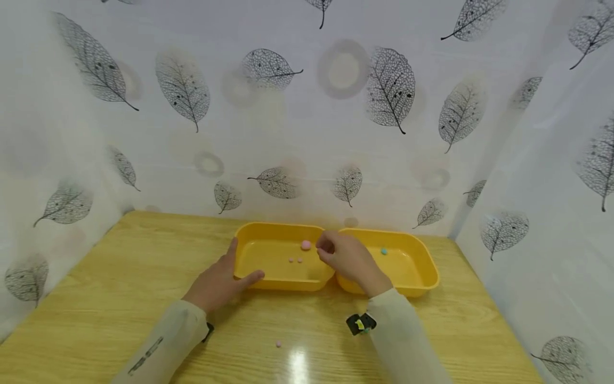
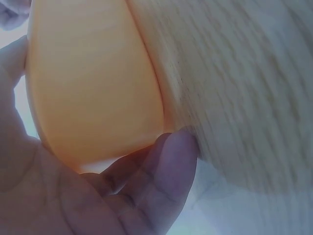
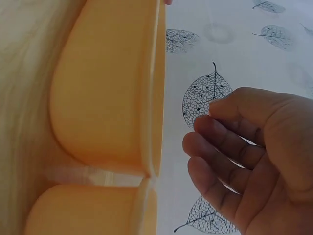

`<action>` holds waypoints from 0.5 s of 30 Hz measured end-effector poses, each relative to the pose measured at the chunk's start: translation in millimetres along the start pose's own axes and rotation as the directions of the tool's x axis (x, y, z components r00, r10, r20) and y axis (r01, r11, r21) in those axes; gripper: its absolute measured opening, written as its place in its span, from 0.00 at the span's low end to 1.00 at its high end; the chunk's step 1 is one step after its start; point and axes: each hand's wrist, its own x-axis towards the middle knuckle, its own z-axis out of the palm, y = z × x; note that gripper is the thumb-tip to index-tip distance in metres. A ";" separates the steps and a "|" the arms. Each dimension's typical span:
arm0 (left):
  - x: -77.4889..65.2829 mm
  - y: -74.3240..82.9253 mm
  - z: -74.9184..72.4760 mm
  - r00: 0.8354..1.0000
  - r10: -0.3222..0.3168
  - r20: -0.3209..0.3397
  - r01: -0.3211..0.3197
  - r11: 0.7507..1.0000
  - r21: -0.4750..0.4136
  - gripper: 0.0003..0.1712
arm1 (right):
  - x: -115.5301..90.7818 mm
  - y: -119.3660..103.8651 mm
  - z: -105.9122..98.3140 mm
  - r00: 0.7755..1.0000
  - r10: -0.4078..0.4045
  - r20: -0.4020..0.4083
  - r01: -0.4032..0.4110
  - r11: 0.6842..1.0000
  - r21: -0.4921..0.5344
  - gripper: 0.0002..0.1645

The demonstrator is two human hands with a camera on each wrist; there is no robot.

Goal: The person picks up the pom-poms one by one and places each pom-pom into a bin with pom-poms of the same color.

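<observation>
My left hand [image 1: 218, 280] grips the left end of a yellow plastic tray [image 1: 288, 285], its thumb over the near rim. The left wrist view has the fingers [image 2: 173, 164] against the tray's outer wall. Inside lie a larger pink ball [image 1: 306, 245] and two small pink pieces [image 1: 290, 260]. My right hand [image 1: 347, 258] is held above the spot where this tray meets a second yellow tray [image 1: 417, 292]. Thumb and index fingertips come together there, other fingers loosely curled; I cannot tell whether something tiny is pinched. A blue-green piece [image 1: 384, 252] lies in the second tray.
One small pink piece [image 1: 278, 344] lies on the wood-grain table [image 1: 120, 277] near the front. A white leaf-print curtain [image 1: 307, 133] encloses the back and sides. Small black devices sit at both sleeve cuffs, one by the right cuff [image 1: 361, 324].
</observation>
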 end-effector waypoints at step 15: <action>0.9 -1.0 1.2 1.000 -0.014 0.004 0.014 1.000 -0.011 0.71 | 68.4 -10.2 5.5 0.950 -0.036 0.310 0.088 0.984 -0.157 0.06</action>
